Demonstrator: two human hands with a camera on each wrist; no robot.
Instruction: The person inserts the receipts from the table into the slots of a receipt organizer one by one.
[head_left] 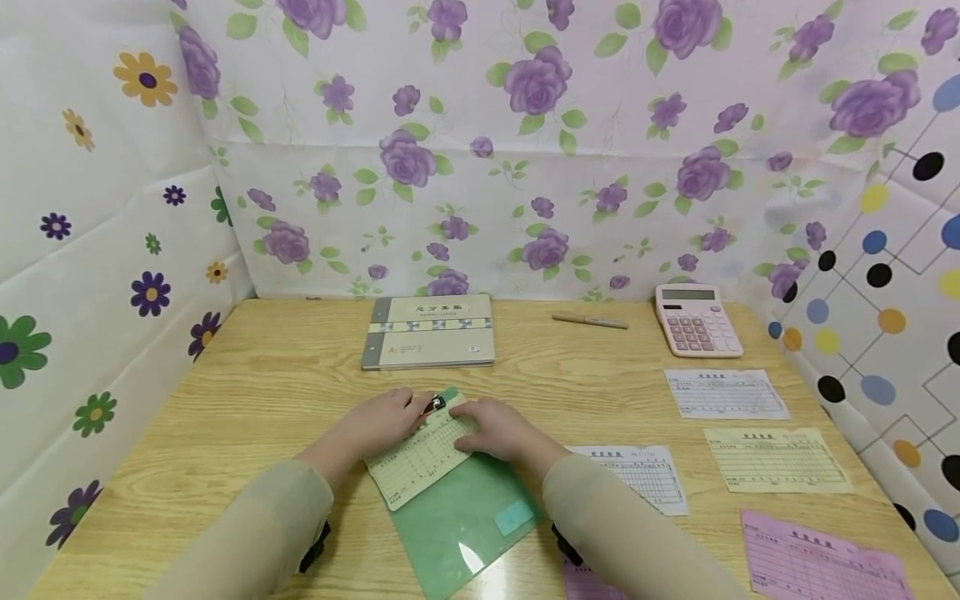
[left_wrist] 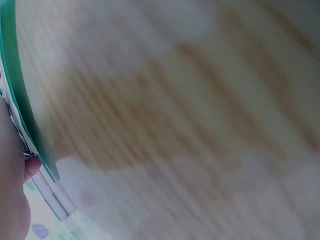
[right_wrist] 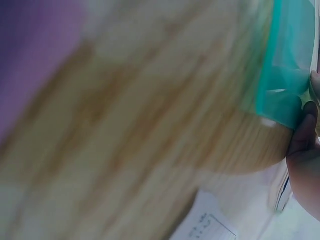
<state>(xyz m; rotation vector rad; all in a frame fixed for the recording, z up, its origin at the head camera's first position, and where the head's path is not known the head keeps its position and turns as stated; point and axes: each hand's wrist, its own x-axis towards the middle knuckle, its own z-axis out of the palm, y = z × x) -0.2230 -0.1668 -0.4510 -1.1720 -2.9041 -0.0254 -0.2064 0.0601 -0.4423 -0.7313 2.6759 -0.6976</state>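
1. Yellow slip: on the far part of the green clip folder, in front of the person, between both hands. Long axis slanted, near-left to far-right, so it runs across the folder.
2. Folder: long axis far-left to near-right, clip end away from the person, on the wooden table.
3. Key relation: slip's far edge against the metal clip. They sit right together; can't tell if the edge is under the clip.
4. Left hand: nearer the clip, fingers bent round folder edge and clip, looks like a pinch. Slip lies to the near right of these fingers.
5. Right hand: at slip's right end, thumb and fingers pinching there, judging by the head view; right wrist view cuts most of the hand off. Slip lies left of these fingers.
6. Outward: white slip partly behind the right sleeve; ledger beyond the hands; pen and calculator far right.
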